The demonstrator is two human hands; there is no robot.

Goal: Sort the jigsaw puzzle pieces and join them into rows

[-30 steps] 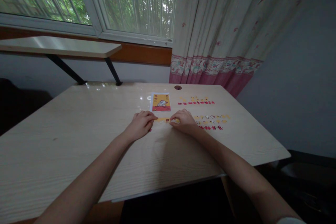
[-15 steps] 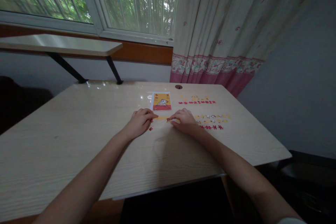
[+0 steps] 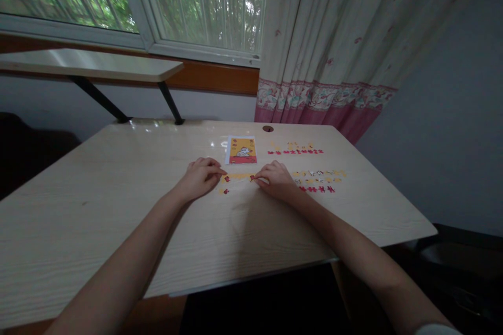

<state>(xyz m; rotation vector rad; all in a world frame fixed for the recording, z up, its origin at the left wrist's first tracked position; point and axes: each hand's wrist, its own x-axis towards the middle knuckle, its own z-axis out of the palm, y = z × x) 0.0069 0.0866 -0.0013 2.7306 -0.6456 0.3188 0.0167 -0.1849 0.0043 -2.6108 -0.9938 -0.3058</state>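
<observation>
My right hand (image 3: 275, 179) pinches a red-and-yellow jigsaw puzzle piece (image 3: 252, 178) at the right end of a joined strip of yellow pieces (image 3: 239, 175). At the strip's left end rests my left hand (image 3: 202, 178), its fingers loosely bent, the index fingertip at the edge and nothing visible in its grasp. Just beside that hand are a red-marked piece (image 3: 227, 179) and, lower down, another small red-and-yellow piece (image 3: 225, 191). Behind the strip lies a picture card (image 3: 242, 151) showing a white cartoon animal on yellow and red.
Loose yellow and white pieces (image 3: 318, 173) lie in rows right of my right hand, with red pieces (image 3: 320, 189) nearer me. Another group of red pieces (image 3: 295, 152) lies farther back. A raised shelf (image 3: 94, 65) stands at the desk's back left, below the window.
My left hand has drawn back a little to the left, uncovering more of the strip's left end and the pieces below it. My right hand stays nearly in place on its piece.
</observation>
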